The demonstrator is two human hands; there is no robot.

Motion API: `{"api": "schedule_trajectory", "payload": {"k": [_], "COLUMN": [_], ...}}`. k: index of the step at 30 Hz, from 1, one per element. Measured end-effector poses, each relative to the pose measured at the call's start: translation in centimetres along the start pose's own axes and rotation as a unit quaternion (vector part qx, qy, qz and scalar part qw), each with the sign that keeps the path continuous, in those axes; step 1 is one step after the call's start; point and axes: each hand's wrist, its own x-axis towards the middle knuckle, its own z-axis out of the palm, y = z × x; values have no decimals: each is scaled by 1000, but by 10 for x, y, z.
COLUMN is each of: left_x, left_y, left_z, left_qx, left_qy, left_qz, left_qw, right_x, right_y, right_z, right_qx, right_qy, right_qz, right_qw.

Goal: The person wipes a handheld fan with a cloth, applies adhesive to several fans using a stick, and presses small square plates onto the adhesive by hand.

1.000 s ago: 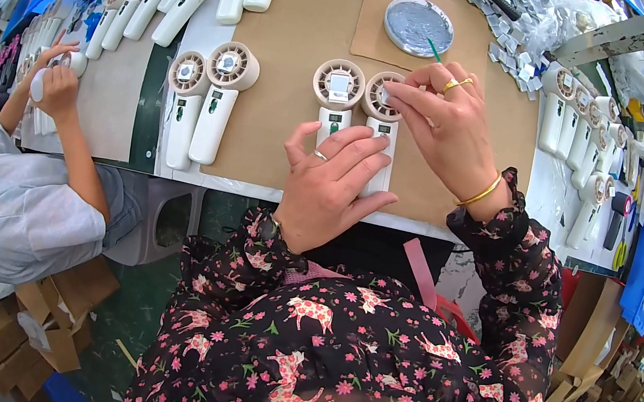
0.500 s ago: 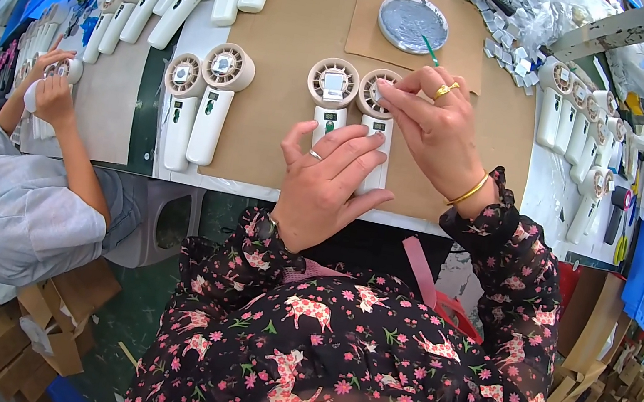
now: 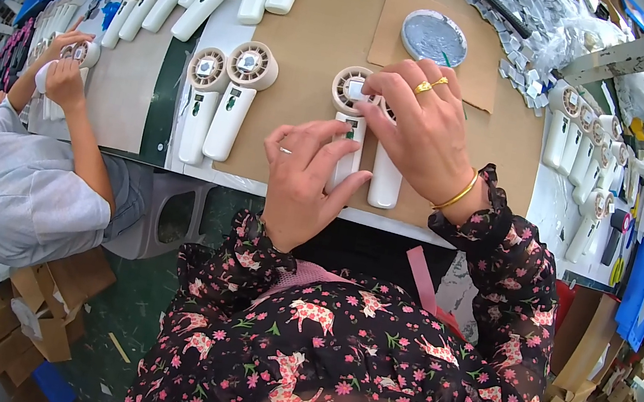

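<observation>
A white handheld fan with a beige round head lies in front of me. My left hand lies across its handle, fingers bent over it and thumb at the right side. At the fan's head, the index finger and thumb of my right hand close on the edge of a small pale square piece. Just to the right lies a second fan, its head mostly hidden under my right hand. Two more fans lie side by side to the left, pale squares on their heads.
A round dish of grey paste sits on cardboard; a green stick there is partly behind my hand. Grey squares pile at the back right. More fans fill the back left and right. A co-worker handles fans at left.
My right hand has gone from the right-hand fan's head to the left one's. My left hand has drawn off the right fan's handle and stays on the left fan. The view has shifted slightly.
</observation>
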Motion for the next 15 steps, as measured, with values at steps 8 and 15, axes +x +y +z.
{"api": "schedule_trajectory", "payload": {"k": [8,15], "left_x": [-1,0], "left_y": [-6,-7], "left_z": [6,6], "left_qx": [-44,-68], "left_qy": [19,24], "left_qz": [13,20], "left_qw": [999,997], "right_x": [1,8], "right_y": [4,13], "right_z": [8,5], "right_qx": [-54,1], "right_qy": [-17,-94], "right_qz": [-44,18], "right_qw": [997,995]}}
